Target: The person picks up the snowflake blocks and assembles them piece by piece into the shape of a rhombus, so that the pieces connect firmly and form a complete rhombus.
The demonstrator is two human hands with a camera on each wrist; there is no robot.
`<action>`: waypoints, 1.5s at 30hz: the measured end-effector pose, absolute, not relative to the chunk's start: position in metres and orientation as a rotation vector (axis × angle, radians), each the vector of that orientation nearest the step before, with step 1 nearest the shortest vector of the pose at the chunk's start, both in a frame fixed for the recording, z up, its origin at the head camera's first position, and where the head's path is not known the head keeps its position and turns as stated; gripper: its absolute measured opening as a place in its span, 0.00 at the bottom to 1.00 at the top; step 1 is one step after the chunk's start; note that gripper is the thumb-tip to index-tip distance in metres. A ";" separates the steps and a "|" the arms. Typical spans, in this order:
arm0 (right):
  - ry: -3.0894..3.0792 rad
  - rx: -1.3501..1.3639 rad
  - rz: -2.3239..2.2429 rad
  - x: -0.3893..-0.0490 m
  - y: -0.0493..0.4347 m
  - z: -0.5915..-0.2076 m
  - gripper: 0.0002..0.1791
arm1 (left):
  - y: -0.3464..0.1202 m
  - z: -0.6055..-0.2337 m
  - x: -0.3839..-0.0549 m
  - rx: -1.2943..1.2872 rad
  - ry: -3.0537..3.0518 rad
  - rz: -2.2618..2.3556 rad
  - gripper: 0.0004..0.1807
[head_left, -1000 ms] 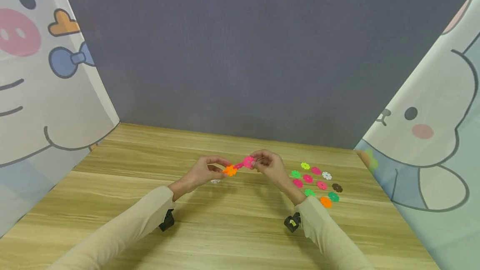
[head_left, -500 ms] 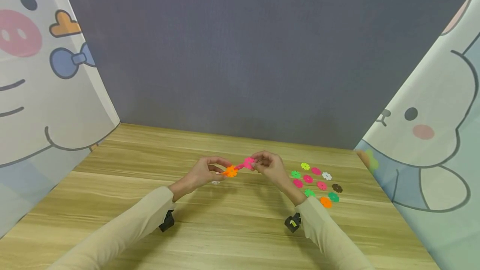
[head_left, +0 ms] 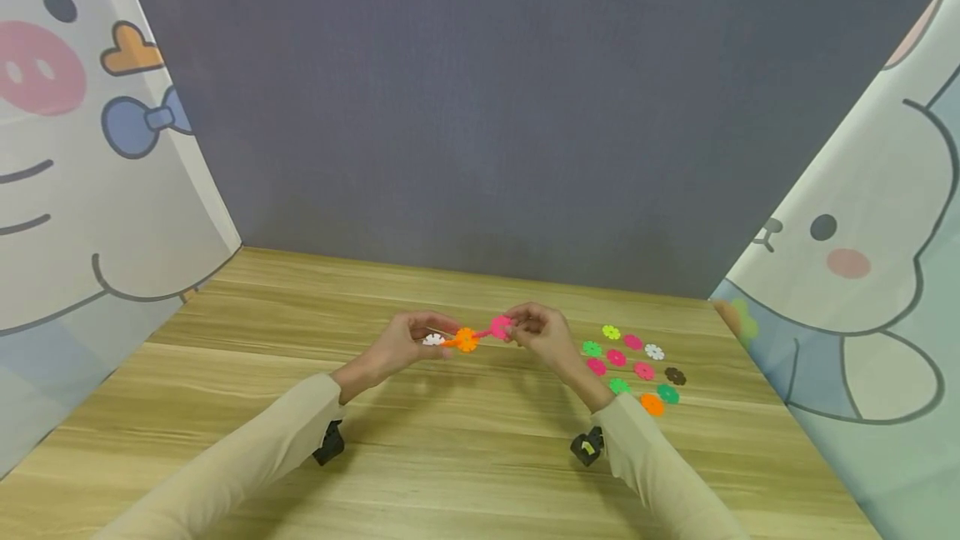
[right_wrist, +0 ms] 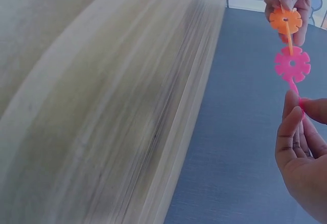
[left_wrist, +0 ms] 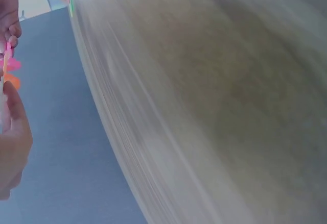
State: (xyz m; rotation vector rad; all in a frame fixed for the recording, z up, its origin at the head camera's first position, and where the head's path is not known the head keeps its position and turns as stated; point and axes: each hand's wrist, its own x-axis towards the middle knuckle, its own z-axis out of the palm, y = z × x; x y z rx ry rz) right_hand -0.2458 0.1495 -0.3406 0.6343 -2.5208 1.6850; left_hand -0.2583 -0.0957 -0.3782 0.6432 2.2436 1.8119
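Both hands hold a short chain of slotted flower-shaped plastic discs above the table. At its left end a white disc [head_left: 433, 341] shows between the thumb and fingers of my left hand [head_left: 397, 350]. An orange disc [head_left: 467, 340] faces up in the middle, with another orange piece seen edge-on in the right wrist view. Toward the right end is a pink disc [right_wrist: 292, 64], joined to a further pink one that my right hand [right_wrist: 306, 157] pinches between thumb and fingers. The left hand's fingers partly hide the chain's left end.
Loose flower discs lie spread on the table to the right, among them a yellow one [head_left: 611, 332], a brown one [head_left: 675, 376] and an orange one [head_left: 652, 404]. A dark grey panel [head_left: 480, 107] stands behind the wooden table [head_left: 450, 457], with cartoon-printed panels at both sides.
The chain has shifted slightly right in view. The white disc has risen from below the left hand to between its thumb and fingers. The right hand keeps its pinch on the pink end.
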 end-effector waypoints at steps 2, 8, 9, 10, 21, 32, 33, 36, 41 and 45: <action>-2.516 0.631 1.686 -0.246 0.150 -0.342 0.12 | -0.097 -0.378 -0.258 0.611 2.250 1.834 0.22; -2.483 0.650 1.647 -0.244 0.149 -0.343 0.11 | -0.098 -0.378 -0.256 0.531 2.272 1.889 0.19; -2.478 0.658 1.635 -0.243 0.148 -0.342 0.11 | -0.098 -0.378 -0.256 0.524 2.273 1.898 0.19; -2.478 0.658 1.631 -0.242 0.148 -0.342 0.11 | -0.098 -0.378 -0.256 0.520 2.274 1.910 0.18; -2.452 0.702 1.531 -0.238 0.145 -0.343 0.10 | -0.096 -0.378 -0.255 0.677 2.360 1.988 0.15; -2.422 0.734 1.564 -0.241 0.147 -0.348 0.10 | -0.096 -0.379 -0.253 0.694 2.274 2.016 0.19; -2.419 0.740 1.562 -0.241 0.147 -0.348 0.10 | -0.096 -0.379 -0.252 0.677 2.262 2.012 0.19; -2.417 0.755 1.548 -0.241 0.147 -0.347 0.10 | -0.097 -0.379 -0.252 0.653 2.253 1.982 0.20; -2.420 0.774 1.513 -0.239 0.146 -0.346 0.09 | -0.097 -0.379 -0.252 0.645 2.307 1.911 0.18; -2.396 0.796 1.494 -0.237 0.146 -0.344 0.09 | -0.097 -0.379 -0.252 0.623 2.286 1.925 0.17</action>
